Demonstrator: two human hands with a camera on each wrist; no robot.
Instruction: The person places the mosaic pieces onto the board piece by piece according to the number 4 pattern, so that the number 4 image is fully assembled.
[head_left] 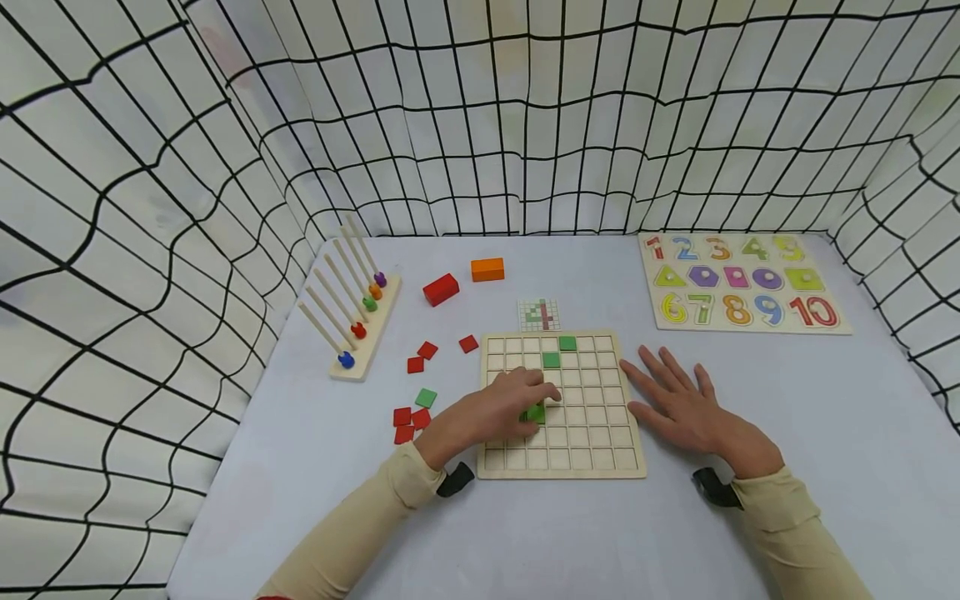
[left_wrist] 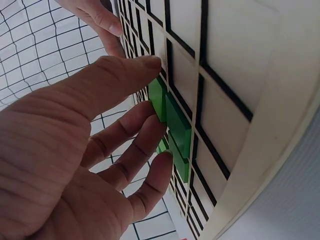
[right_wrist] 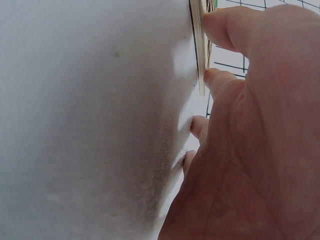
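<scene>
White table [head_left: 570, 533], fingers [left_wrist: 156, 175] at green tiles [left_wrist: 178, 122], clearest from left wrist

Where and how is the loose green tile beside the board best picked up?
Probably pinch the green tile by its left and right edges, from above: it lies flat on the table, and a red tile sits close on its near side, leaving little room there.

White table [head_left: 600, 533], gridded board [head_left: 578, 417], number board [head_left: 750, 293], peg stand [head_left: 381, 323], red tiles [head_left: 402, 417]
</scene>
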